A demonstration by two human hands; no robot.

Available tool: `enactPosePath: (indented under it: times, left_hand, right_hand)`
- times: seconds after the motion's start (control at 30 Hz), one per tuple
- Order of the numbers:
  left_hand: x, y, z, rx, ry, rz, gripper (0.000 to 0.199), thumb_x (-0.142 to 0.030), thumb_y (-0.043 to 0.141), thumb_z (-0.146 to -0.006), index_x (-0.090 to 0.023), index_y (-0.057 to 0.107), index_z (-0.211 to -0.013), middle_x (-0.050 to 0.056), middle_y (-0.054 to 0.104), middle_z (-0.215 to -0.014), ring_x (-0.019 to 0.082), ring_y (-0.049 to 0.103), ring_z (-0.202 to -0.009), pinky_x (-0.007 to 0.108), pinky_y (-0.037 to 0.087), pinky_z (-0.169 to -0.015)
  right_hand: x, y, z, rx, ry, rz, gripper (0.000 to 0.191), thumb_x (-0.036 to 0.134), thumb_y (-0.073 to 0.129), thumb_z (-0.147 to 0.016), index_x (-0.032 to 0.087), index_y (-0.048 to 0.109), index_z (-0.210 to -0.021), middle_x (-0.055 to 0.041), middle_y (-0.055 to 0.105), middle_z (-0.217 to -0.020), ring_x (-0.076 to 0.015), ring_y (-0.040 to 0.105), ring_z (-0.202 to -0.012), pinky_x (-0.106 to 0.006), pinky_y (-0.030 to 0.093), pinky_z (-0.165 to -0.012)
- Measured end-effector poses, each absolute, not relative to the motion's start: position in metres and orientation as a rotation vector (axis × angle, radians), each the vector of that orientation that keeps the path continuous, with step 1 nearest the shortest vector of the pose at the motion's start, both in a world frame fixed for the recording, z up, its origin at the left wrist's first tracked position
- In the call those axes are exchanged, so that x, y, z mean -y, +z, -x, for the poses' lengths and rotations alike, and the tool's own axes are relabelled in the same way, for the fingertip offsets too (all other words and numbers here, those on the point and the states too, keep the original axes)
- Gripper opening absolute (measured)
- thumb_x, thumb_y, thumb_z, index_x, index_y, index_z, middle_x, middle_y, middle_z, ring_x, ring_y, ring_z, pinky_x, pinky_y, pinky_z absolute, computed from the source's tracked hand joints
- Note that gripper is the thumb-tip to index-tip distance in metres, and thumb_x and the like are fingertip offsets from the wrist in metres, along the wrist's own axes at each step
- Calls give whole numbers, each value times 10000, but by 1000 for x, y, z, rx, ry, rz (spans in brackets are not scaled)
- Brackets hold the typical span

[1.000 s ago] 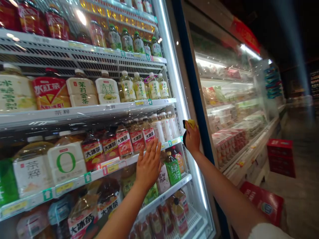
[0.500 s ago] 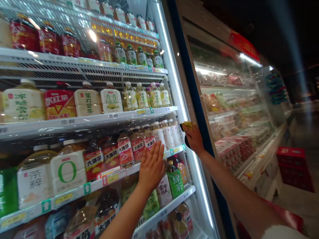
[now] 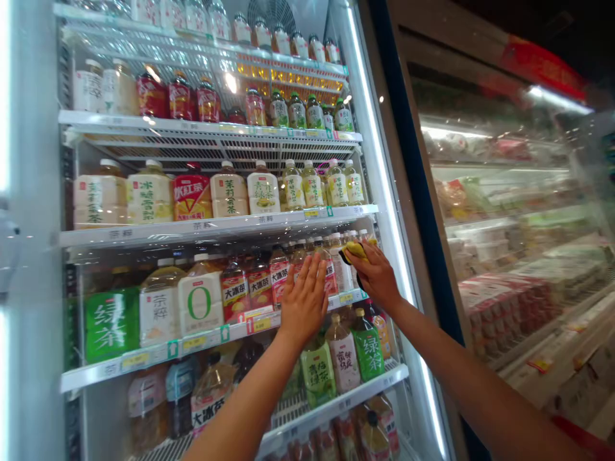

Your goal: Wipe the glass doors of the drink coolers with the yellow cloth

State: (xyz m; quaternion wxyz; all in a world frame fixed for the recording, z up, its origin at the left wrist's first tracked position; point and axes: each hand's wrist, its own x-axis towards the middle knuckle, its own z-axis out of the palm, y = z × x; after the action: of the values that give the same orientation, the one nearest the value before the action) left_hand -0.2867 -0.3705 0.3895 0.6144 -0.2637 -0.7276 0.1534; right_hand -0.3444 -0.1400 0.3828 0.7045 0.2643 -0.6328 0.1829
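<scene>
My left hand (image 3: 303,298) lies flat with its fingers stretched out, seemingly pressed on the clear glass front of a lit drinks fridge. Behind it show iced tea bottles (image 3: 235,291) with red labels. Up and to the right of it, my right hand (image 3: 379,275) is closed round a yellow and black cloth (image 3: 354,251). The cloth is held against or very near the glass, in front of a row of pale-labelled bottles (image 3: 340,269). Part of the cloth is hidden by my fingers.
White shelves (image 3: 216,225) of bottled drinks fill the fridge. A bright light strip (image 3: 379,141) and a dark blue frame edge (image 3: 408,128) run down its right side. Further right stands an open-looking chilled display (image 3: 500,256) with packed goods.
My right hand has moved the cloth left, from the light strip at the fridge's edge to in front of the bottles. The view now takes in more of the fridge's left side.
</scene>
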Motion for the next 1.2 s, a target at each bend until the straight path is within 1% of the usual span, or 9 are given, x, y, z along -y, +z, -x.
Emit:
enactPosePath:
  times: [0.1,0.27,0.37,0.5,0.63,0.77,0.87,1.0,1.2]
  left_hand:
    - [388,390,280,1694,365,595,651,-316,446,-1020,-157,254,-1622,85,245,-1682,232,173,-1584,466,-15,-1309]
    - [416,393,269,1703,363,551,651,-307,425,-1030,-168,216,-1631,86,242,-1684,234,177,-1584,500,4,-1306]
    - [434,393,261,1711,358,505,652,-325,428,-1032,-169,222,-1629,85,234,-1687,244,178,-1585,510,6,-1305]
    - [460,392,249,1739,383,486,638,-340,417,-1036,-173,240,-1626,81,259,-1682,236,168,-1587,510,3,-1305]
    - [477,400,242,1781,389,460,629,-366,410,-1037,-169,267,-1618,81,233,-1690,246,176,-1586,524,1,-1303]
    - [485,408,238,1788,356,409,639,-377,410,-1036,-150,267,-1616,92,217,-1692,238,164,-1590,523,34,-1306]
    - [494,408,233,1795,350,381,655,-393,413,-1034,-134,260,-1616,97,230,-1688,233,152,-1592,519,48,-1308]
    - [509,406,225,1811,365,350,670,-407,425,-1029,-141,252,-1619,101,217,-1693,237,153,-1592,535,60,-1305]
    - [532,409,216,1831,387,292,642,-369,385,-1040,-123,248,-1617,120,213,-1694,244,153,-1593,548,102,-1296]
  right_hand:
    - [138,371,342,1393,433,-564,486,116,497,-956,327,662,-1363,-54,578,-1490,-286,481,-1431,-558,419,-1186]
    - [184,414,341,1316,564,-320,416,196,506,-987,264,675,-1361,-121,606,-1449,-340,519,-1386,-589,433,-1155]
    - [216,413,329,1353,472,-431,407,226,550,-984,288,663,-1370,-93,579,-1491,-312,483,-1426,-553,413,-1182]
    - [214,384,320,1390,338,-674,462,127,547,-945,335,676,-1337,-38,565,-1515,-262,452,-1459,-532,379,-1213]
    - [220,398,324,1364,442,-576,499,101,527,-922,328,674,-1341,-51,568,-1509,-280,458,-1453,-578,337,-1226]
    - [280,432,314,1383,530,-458,539,107,518,-914,314,631,-1398,-63,544,-1531,-302,419,-1475,-594,332,-1220]
    - [313,428,299,1416,429,-583,525,112,524,-928,312,626,-1403,-61,528,-1548,-287,397,-1491,-562,328,-1232]
    - [304,406,291,1414,299,-753,462,100,519,-944,331,692,-1305,-33,549,-1536,-258,429,-1475,-535,359,-1220]
    - [327,437,292,1380,476,-569,568,68,522,-894,320,632,-1392,-76,552,-1525,-314,413,-1482,-617,342,-1203]
